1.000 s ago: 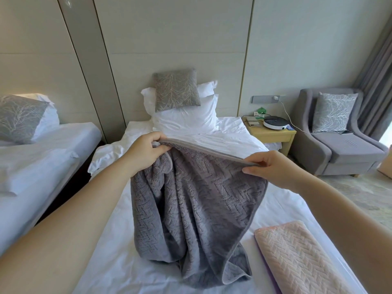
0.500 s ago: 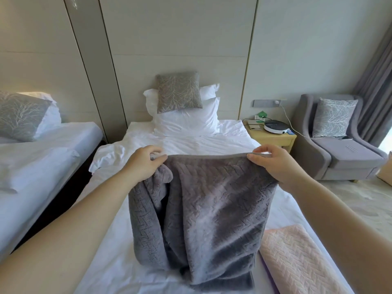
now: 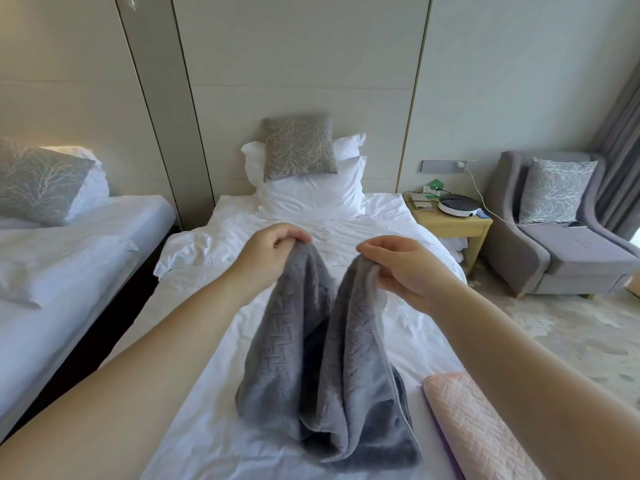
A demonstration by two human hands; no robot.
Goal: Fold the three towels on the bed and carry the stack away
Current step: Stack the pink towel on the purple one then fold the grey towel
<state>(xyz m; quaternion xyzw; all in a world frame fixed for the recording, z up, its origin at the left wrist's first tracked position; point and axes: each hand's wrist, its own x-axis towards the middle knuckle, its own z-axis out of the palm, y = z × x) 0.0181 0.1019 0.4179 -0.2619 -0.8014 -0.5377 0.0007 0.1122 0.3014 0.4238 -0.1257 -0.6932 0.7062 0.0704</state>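
Hotel room, white bed (image 3: pixel 381 237). Left hand (image 3: pixel 273 251) and right hand (image 3: pixel 405 268), close together above the sheet, each pinch an upper corner of the grey towel (image 3: pixel 322 375). It hangs below them in two sagging lobes, its lower end bunched on the bed. Beneath the right forearm lies a folded pink towel (image 3: pixel 474 427). Risk: the slack middle may crease crooked, or thick pile may slip from a light pinch.

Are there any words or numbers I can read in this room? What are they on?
None can be read.
The green thing on the nightstand: any print is too small and blurred.
No label shows on the gray towel or the pink towel.
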